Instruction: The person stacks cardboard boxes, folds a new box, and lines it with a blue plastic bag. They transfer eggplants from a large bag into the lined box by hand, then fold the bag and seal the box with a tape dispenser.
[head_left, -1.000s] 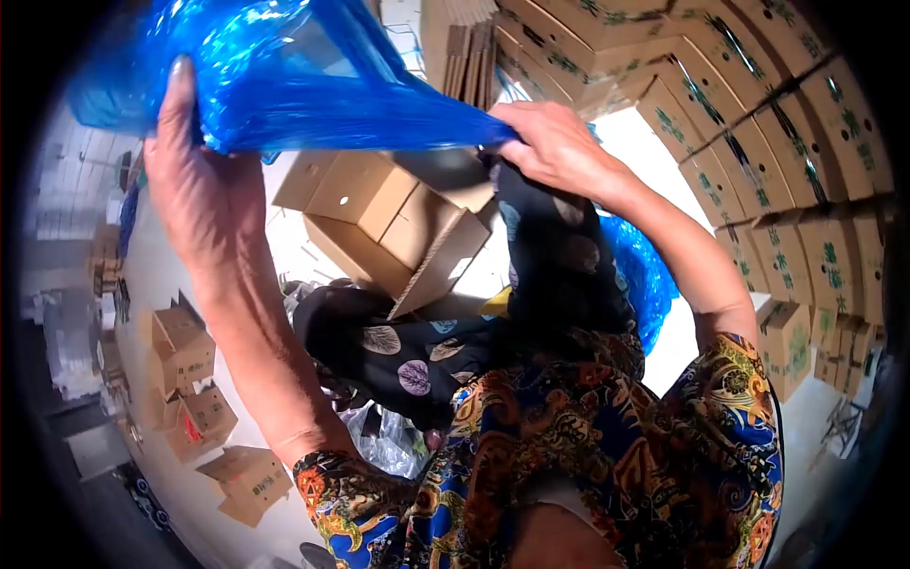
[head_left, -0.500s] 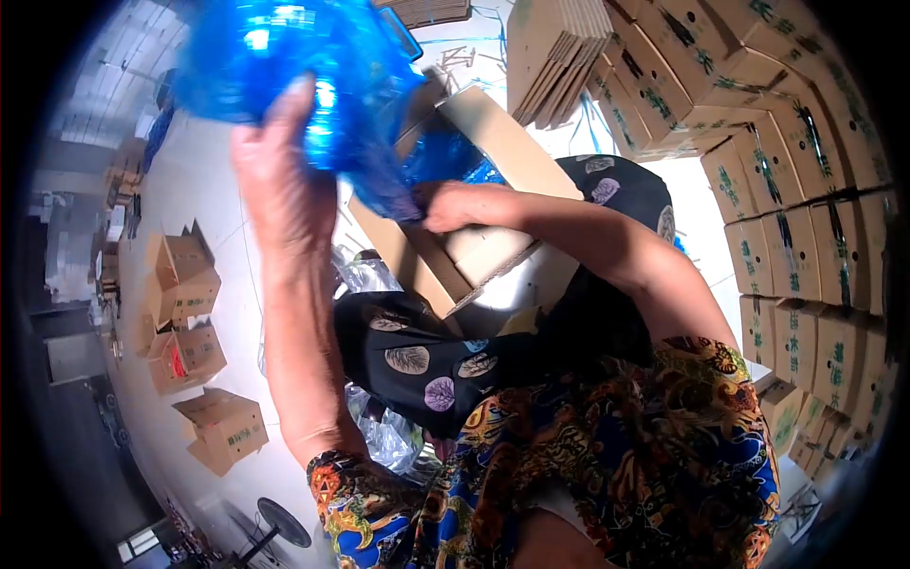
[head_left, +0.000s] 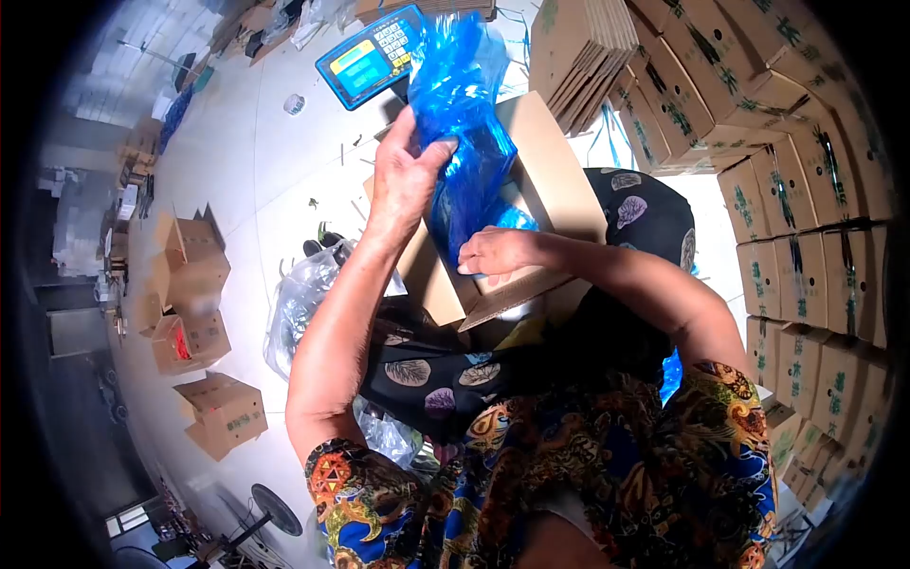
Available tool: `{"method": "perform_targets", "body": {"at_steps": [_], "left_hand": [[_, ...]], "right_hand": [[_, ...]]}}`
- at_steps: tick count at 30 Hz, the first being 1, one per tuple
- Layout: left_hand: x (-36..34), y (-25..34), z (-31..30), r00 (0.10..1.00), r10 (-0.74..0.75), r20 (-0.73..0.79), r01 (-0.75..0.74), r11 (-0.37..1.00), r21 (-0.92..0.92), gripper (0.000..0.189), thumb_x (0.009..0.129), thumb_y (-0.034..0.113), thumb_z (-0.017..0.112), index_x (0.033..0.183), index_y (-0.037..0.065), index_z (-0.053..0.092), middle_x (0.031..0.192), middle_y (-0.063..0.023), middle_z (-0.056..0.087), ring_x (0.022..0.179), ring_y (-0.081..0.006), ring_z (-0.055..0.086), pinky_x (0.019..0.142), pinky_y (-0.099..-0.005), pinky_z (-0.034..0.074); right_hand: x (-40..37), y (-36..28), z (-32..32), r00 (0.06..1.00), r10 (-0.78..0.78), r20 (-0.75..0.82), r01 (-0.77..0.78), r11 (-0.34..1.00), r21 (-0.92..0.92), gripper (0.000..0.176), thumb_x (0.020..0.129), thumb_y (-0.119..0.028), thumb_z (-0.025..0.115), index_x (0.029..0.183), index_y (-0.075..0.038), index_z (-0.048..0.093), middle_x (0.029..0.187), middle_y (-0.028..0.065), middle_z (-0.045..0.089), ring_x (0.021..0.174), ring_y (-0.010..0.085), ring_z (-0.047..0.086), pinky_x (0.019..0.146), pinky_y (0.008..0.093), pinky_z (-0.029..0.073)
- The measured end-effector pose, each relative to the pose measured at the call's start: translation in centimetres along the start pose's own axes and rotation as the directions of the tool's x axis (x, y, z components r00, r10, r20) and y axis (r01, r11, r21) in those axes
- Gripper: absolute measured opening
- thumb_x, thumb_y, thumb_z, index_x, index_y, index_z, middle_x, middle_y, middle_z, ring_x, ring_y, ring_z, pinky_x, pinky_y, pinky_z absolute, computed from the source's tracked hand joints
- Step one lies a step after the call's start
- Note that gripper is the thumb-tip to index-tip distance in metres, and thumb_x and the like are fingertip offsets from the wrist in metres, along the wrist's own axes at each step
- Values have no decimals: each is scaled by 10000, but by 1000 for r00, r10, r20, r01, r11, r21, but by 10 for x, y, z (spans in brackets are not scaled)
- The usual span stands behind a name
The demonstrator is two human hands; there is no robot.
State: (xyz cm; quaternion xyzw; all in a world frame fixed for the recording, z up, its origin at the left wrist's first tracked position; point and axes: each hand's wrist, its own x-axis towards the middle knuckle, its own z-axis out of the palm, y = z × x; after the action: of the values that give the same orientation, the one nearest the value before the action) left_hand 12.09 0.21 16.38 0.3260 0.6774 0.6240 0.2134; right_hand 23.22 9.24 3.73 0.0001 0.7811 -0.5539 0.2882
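Note:
A translucent blue plastic bag stands gathered above an open cardboard box, its lower part inside the box. My left hand is closed round the bag's left side, thumb and fingers pinching the film. Lower down, my right hand reaches over the box's near side with bent fingers pressed on the bag's lower part. More blue film shows beyond the right hand, inside the box. The box sits between my knees, under the dark patterned cloth on my legs.
Beyond the box is a scale display with a keypad. Flattened cardboard stands at the back, and stacked boxes line the right. Several open boxes are on the left floor. A clear plastic bag lies by my left arm.
The blue bag has come down and right from the upper left, narrowing into a gathered column. My left hand moved with it; my right hand shifted right and lower. The scale display is now uncovered.

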Motion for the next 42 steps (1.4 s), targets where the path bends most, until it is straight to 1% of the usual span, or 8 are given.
{"method": "perform_targets", "body": {"at_steps": [3, 7, 10, 14, 23, 27, 35, 42], "left_hand": [[-6, 7, -3, 999, -42, 3, 41, 996, 81, 448, 836, 64, 638, 1263, -11, 526, 1090, -85, 637, 990, -153, 589, 888, -288, 471], [-17, 4, -7, 997, 15, -81, -6, 994, 111, 385, 850, 90, 646, 1207, -34, 567, 1064, -94, 641, 964, -152, 593, 852, -292, 481], [-38, 22, 6, 976, 199, 91, -213, 959, 186, 301, 876, 84, 621, 1158, -19, 607, 1037, -48, 629, 950, -130, 566, 859, -271, 454], [-58, 30, 25, 759, 486, 433, -649, 616, 447, 332, 741, -9, 650, 1071, 29, 650, 989, -105, 587, 1017, -298, 549, 875, -397, 433], [-85, 37, 23, 714, 315, 625, -679, 529, 508, 351, 682, -4, 685, 1024, 67, 659, 1015, -97, 562, 1093, -325, 494, 874, -445, 386], [-96, 34, 26, 708, -18, 706, -531, 645, 549, 292, 800, 114, 645, 1089, 73, 658, 1070, -154, 611, 1063, -327, 550, 934, -457, 390], [-91, 29, 17, 913, -51, 404, -35, 978, 204, 375, 784, 252, 710, 1071, 17, 655, 990, -149, 673, 946, -257, 630, 872, -356, 475], [-88, -1, 23, 916, -345, 206, 385, 606, -696, 473, 923, 463, 586, 1209, 92, 516, 1147, -43, 579, 1085, -176, 540, 914, -386, 462]], "right_hand": [[-31, 3, -24, 818, -541, -195, 255, 645, -720, 382, 942, -389, 535, 886, -31, 656, 817, 116, 672, 739, 253, 686, 631, 363, 532], [-92, -49, -75, 968, -80, -239, 106, 989, 99, 463, 941, -472, 520, 1026, -41, 666, 967, 136, 696, 785, 234, 690, 647, 347, 541], [-105, -48, -92, 947, -136, -290, 319, 491, 811, 733, 947, -589, 420, 1277, 66, 447, 1059, 186, 664, 866, 218, 692, 620, 255, 571], [-114, -67, -95, 867, -302, -397, 476, 261, 840, 904, 908, -718, 261, 1406, 31, 355, 1312, 168, 536, 1185, 232, 543, 1029, 385, 433], [-118, -70, -82, 930, -229, -288, 366, 646, 670, 504, 870, -334, 696, 1209, 18, 571, 1116, 102, 646, 994, 152, 628, 899, 294, 512], [-115, -84, -77, 930, -245, -275, 351, 365, 862, 424, 886, -276, 679, 1172, 27, 598, 1063, 96, 658, 968, 150, 629, 895, 292, 511], [-128, -82, -58, 877, -182, -445, 438, 683, 585, 187, 874, -155, 674, 997, -25, 619, 888, 29, 643, 787, 80, 607, 730, 206, 496], [-138, -62, -47, 827, -214, -520, 531, 602, 596, 199, 871, -138, 670, 997, -17, 576, 932, 37, 623, 840, 84, 596, 769, 228, 496]]}}
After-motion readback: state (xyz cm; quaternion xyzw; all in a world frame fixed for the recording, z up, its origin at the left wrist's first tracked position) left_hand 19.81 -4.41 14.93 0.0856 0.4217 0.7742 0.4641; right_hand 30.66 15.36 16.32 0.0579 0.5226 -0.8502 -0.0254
